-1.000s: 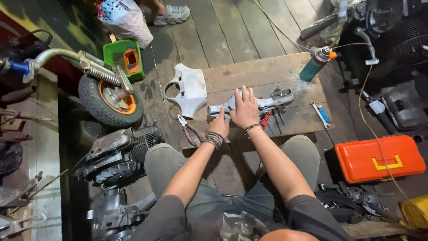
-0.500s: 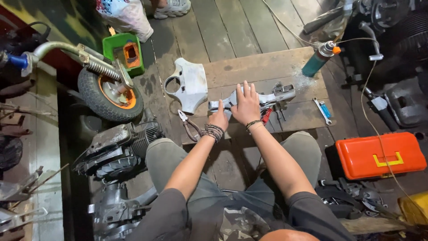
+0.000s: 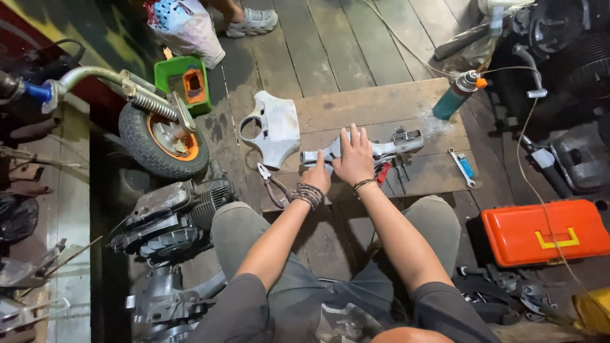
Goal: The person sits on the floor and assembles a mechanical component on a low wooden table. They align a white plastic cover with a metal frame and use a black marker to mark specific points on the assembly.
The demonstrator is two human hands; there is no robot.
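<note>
2 hands, left hand gripping, right hand flat (fingers spread), grey handlebar part

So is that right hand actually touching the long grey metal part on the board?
Touching. The head view shows the right hand lying flat on the grey metal part, fingers spread over its middle, with no gap between them.

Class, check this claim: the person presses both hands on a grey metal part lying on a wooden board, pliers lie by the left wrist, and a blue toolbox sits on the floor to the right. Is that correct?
One detail is wrong: the toolbox is orange, not blue, as the head view shows. The rest holds: left hand and right hand press on the grey metal part on the wooden board, with pliers by the left wrist.
</note>
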